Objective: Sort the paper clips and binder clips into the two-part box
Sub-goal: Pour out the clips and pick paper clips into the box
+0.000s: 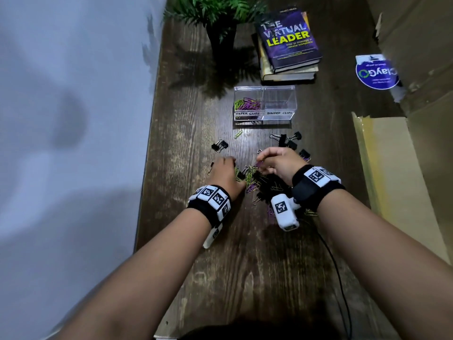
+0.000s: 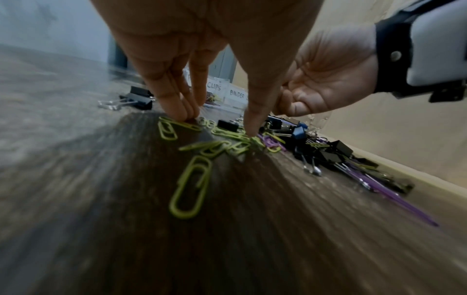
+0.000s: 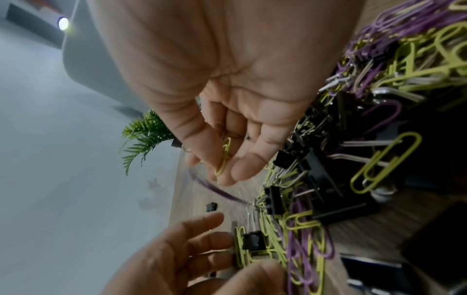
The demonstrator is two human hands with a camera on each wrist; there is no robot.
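- The clear plastic two-part box (image 1: 264, 105) is standing on the dark wooden table (image 1: 245, 266), beyond both hands, with handwritten labels "PAPER CLIPS" on its left half and "BINDER CLIPS" on its right half.
- Green and purple wire paper clips (image 1: 246, 103) are lying in the left compartment; the right compartment is showing no clips that I can make out.
- A mixed pile of green and purple paper clips and black binder clips (image 1: 259, 179) is lying on the table between and under the hands, nearer the person than the box.
- The left hand (image 1: 224, 173) is reaching down at the pile's left edge; in the left wrist view its fingers (image 2: 177, 103) are lying straight and pressed together, tips touching the table beside a green paper clip (image 2: 168, 127), while the thumb is pressing onto other green clips.
- The right hand (image 1: 277, 163) is hovering over the pile with curled fingers; in the right wrist view the thumb and fingertips are pinching a yellow-green paper clip (image 3: 223, 157), and a blurred purple clip (image 3: 217, 189) is hanging just below them.
- Several loose black binder clips (image 1: 289, 139) are lying just right of the box's front, one more black binder clip (image 1: 220, 145) and a single green paper clip (image 1: 238, 134) to its left.
- A stack of books (image 1: 288, 47), a potted green plant (image 1: 218, 25) and brown cardboard (image 1: 404, 168) are sitting at the table's far and right sides.
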